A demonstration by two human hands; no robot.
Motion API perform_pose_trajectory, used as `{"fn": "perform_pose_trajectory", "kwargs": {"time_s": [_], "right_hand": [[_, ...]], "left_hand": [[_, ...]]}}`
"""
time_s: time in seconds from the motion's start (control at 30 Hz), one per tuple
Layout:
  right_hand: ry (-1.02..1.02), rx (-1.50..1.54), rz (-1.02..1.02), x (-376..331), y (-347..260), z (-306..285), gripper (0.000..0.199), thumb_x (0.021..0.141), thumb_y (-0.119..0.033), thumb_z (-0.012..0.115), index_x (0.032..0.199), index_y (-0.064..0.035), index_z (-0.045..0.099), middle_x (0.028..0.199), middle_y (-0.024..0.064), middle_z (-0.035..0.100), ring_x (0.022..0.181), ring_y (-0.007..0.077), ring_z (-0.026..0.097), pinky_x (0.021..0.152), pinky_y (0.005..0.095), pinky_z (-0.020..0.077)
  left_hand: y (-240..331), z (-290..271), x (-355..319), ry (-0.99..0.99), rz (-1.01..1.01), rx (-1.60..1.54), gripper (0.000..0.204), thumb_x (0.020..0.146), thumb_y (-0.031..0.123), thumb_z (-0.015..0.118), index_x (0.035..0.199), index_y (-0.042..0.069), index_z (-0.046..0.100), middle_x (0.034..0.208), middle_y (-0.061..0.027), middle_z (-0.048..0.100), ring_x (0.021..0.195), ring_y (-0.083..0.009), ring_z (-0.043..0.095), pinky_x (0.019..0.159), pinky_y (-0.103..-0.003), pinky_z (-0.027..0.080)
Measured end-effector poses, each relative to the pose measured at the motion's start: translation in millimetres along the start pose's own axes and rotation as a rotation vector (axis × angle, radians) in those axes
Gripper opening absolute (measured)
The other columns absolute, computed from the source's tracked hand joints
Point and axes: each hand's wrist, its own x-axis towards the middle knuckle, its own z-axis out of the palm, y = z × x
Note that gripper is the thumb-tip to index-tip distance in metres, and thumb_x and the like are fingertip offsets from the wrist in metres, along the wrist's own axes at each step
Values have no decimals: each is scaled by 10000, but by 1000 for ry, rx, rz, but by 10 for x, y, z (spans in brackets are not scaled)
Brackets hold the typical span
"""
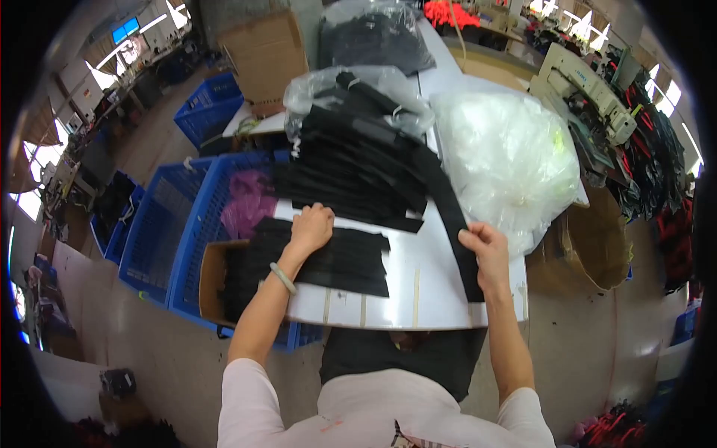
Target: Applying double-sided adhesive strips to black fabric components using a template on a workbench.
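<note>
My right hand (487, 252) grips a long black fabric strip (454, 216) near its lower end, thumb on top. The strip runs up and leftward to a large pile of black fabric strips (351, 164) in the middle of the white table (433, 299). Bent fingers of my left hand (311, 226) rest at the upper edge of a smaller, flatter stack of black strips (347, 261) nearer to me. Whether those fingers pinch a piece is hidden. The small stack reaches left to an open cardboard box (215, 280) holding more black fabric.
A big clear plastic bag (508, 164) bulges at the table's right side. Further back lie a bag of black fabric (373, 41) and a cardboard carton (265, 60). Blue crates (160, 220) stand left, with a purple plastic bag (246, 203) beside the table. A sewing machine (586, 89) is at right.
</note>
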Motion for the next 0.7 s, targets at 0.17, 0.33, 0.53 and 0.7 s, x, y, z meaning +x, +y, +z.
{"fn": "perform_pose_trajectory", "kwargs": {"time_s": [0.17,0.33,0.53,0.7], "right_hand": [[2,75,-44,4,46,-19,96,779,-24,725,862,-20,678,780,-5,646,700,56,570,685,201,446],[2,75,-80,-87,37,-103,133,773,-24,744,884,-2,674,773,6,650,701,60,588,683,199,480],[-5,108,-69,-233,104,-157,126,776,-38,733,882,11,686,753,-3,643,673,46,558,646,188,443],[70,103,-108,-294,-25,-156,148,777,-30,724,909,28,687,787,20,660,693,59,575,657,195,456]], "left_hand": [[-40,63,519,51,54,19,182,837,173,520,868,59,658,938,-164,645,928,-374,597,794,-503,484],[0,61,548,55,59,45,205,843,167,540,901,15,665,961,-197,664,912,-378,626,795,-494,503],[50,-124,336,51,4,53,180,815,148,576,892,18,673,979,-192,668,876,-365,638,794,-461,506],[1165,-552,-105,-16,17,-1158,342,851,133,691,1153,-12,623,1071,-142,678,972,-190,645,834,-296,501]]}}
